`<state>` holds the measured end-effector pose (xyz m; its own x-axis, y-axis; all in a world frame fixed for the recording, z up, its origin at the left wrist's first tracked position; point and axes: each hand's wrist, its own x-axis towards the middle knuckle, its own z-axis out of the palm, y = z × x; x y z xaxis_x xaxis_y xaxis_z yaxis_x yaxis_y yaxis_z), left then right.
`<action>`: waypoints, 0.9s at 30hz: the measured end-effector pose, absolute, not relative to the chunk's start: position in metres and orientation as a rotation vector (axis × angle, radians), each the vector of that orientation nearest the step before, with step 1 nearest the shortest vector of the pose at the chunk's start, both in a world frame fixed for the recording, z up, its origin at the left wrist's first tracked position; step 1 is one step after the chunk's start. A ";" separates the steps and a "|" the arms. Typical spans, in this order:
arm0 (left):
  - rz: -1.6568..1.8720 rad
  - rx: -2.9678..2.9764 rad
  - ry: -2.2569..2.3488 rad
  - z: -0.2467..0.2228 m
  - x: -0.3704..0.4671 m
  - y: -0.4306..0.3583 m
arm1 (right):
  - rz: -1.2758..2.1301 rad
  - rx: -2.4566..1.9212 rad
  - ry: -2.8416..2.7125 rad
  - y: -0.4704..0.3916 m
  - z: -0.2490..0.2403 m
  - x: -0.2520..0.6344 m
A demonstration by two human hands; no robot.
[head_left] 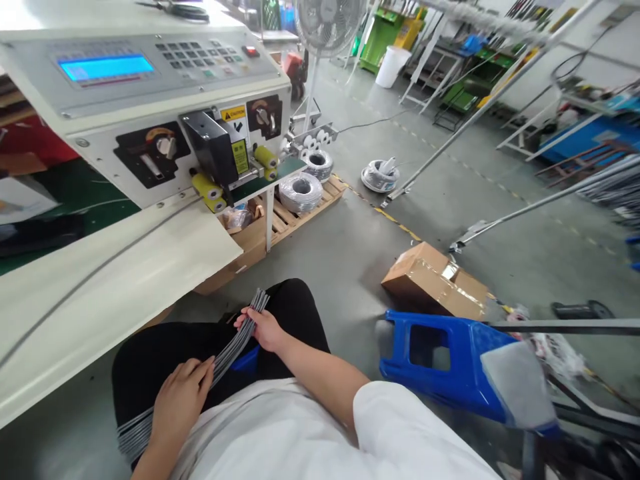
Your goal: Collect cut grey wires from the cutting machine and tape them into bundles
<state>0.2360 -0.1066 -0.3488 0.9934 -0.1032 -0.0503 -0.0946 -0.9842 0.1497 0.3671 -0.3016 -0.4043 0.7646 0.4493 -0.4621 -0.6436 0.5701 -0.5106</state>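
A bundle of grey cables [231,350] lies slantwise across my lap, its cut ends fanned at both tips. My right hand [265,329] is wrapped round the bundle near its upper end. Lower down, my left hand [184,393] rests over the bundle with its fingers curved round it. The cables' lower ends [135,433] stick out past my left wrist. To the left, a single grey cable [100,270] runs from the yellow rollers [209,190] of a machine [170,100] with a lit blue display down a cream chute [150,267].
Cable coils [301,193] sit on a wooden pallet [330,193] beyond the machine. On the floor to the right are a cardboard box [430,280] and a blue stool [465,360] lying on its side. Metal poles [460,130] slant across the right. A fan [330,23] stands behind.
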 end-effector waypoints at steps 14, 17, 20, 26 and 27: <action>0.847 2.884 -0.345 -0.243 0.294 -0.119 | 0.630 -0.849 0.290 -0.299 -0.402 0.365; 1.022 2.950 -0.132 -0.207 0.323 -0.104 | 0.672 -0.899 0.295 -0.296 -0.400 0.364; 0.999 3.012 0.142 -0.188 0.347 -0.090 | 0.686 -0.920 0.274 -0.297 -0.400 0.361; 0.881 3.009 0.313 -0.183 0.371 -0.074 | 0.684 -0.920 0.265 -0.299 -0.400 0.360; 0.858 3.002 0.309 -0.185 0.372 -0.072 | 0.690 -0.918 0.263 -0.299 -0.400 0.361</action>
